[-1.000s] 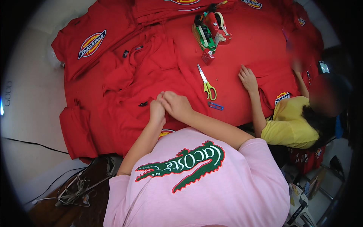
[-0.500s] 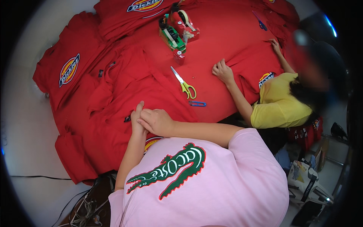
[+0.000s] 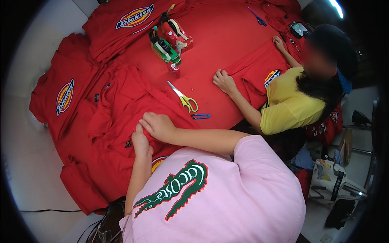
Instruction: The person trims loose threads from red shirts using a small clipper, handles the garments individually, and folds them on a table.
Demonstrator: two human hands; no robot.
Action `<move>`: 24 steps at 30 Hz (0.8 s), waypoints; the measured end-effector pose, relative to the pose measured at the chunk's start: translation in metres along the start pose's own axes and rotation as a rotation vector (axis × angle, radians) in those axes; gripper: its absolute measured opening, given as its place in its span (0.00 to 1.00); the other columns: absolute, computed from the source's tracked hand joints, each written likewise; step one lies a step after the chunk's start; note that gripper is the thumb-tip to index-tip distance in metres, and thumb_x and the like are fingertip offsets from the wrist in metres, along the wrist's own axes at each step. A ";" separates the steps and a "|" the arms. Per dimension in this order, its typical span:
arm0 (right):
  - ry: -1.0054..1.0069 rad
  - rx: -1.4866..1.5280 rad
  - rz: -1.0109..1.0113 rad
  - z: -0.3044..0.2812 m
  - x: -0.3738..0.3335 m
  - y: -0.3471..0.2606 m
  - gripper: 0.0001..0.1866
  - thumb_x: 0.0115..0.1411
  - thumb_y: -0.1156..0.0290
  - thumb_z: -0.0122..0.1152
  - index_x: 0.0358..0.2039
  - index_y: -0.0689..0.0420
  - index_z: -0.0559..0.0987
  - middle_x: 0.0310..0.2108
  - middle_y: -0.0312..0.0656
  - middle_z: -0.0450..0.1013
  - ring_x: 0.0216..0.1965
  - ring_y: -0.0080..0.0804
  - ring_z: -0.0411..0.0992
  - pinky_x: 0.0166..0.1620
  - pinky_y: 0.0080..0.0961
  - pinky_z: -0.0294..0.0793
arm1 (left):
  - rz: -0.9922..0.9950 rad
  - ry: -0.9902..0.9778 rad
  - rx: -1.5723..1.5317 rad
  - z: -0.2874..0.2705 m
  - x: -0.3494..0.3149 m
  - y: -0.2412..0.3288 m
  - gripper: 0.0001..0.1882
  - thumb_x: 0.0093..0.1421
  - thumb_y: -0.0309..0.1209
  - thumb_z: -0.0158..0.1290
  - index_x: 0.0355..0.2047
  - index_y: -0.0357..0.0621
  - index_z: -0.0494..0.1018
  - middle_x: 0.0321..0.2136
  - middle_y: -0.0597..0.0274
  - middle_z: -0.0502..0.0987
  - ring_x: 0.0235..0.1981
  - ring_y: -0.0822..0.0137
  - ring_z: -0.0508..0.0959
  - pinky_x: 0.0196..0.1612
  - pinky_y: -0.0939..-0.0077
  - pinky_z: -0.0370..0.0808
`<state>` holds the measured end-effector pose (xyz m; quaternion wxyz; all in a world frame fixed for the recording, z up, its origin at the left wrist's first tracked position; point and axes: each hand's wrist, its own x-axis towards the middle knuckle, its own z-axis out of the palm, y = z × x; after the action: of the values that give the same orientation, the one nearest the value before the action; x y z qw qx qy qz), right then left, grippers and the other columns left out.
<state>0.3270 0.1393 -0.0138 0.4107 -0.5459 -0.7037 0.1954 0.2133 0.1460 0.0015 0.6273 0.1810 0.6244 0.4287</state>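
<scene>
A rumpled red shirt (image 3: 117, 150) with a yellow-edged emblem showing beside my pink top lies spread in front of me. My left hand (image 3: 142, 142) is closed on its cloth, fingertips pointing away from me. Just to the right and slightly farther, my right hand (image 3: 160, 126) pinches the same shirt, its fingertips close to those of the left. What cloth lies inside the fingers is partly hidden. To the right of my hands are yellow-handled scissors (image 3: 189, 103) and a blue thread snipper (image 3: 200, 116), both lying on the table untouched.
Farther off stand a green tape dispenser (image 3: 165, 49), a red tape dispenser (image 3: 184, 43) and a small red box (image 3: 174, 69). More red shirts (image 3: 60, 77) cover the left side. At the right, a co-worker in a yellow top (image 3: 296, 101) handles another red shirt (image 3: 251, 77).
My hands, clasped together before, have drawn slightly apart, and the right one now pinches the cloth. The view has shifted, so the table's things appear farther left. The co-worker's head has lifted slightly.
</scene>
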 end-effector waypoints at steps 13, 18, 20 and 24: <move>0.011 -0.063 -0.303 -0.006 -0.018 -0.034 0.10 0.64 0.62 0.60 0.34 0.56 0.76 0.30 0.46 0.72 0.27 0.47 0.74 0.30 0.41 0.73 | -0.008 -0.114 -0.152 -0.033 0.004 -0.030 0.13 0.69 0.38 0.53 0.38 0.39 0.76 0.30 0.66 0.77 0.30 0.73 0.77 0.29 0.74 0.73; -0.072 0.739 0.451 0.005 0.010 0.021 0.17 0.70 0.62 0.60 0.25 0.57 0.74 0.21 0.24 0.59 0.25 0.12 0.57 0.28 0.20 0.59 | 0.435 -0.048 0.026 -0.007 -0.027 0.008 0.24 0.71 0.47 0.52 0.21 0.47 0.69 0.20 0.74 0.68 0.24 0.78 0.64 0.27 0.75 0.62; -0.100 0.866 0.569 -0.022 0.014 0.001 0.19 0.70 0.60 0.61 0.24 0.56 0.74 0.20 0.25 0.59 0.25 0.13 0.55 0.28 0.20 0.57 | 0.383 -0.030 0.122 -0.022 -0.021 0.016 0.29 0.71 0.51 0.51 0.17 0.50 0.62 0.17 0.76 0.62 0.22 0.79 0.58 0.25 0.74 0.57; -0.092 1.000 0.699 -0.036 0.008 -0.004 0.16 0.70 0.59 0.62 0.26 0.52 0.76 0.24 0.21 0.60 0.28 0.10 0.54 0.32 0.15 0.56 | 0.326 -0.091 0.166 -0.024 -0.027 0.021 0.35 0.71 0.57 0.49 0.13 0.53 0.54 0.14 0.77 0.54 0.19 0.79 0.52 0.23 0.74 0.51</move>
<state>0.3530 0.1393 0.0130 0.4980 -0.4764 -0.3231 0.6485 0.1881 0.1293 0.0305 0.5601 0.3502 0.5910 0.4630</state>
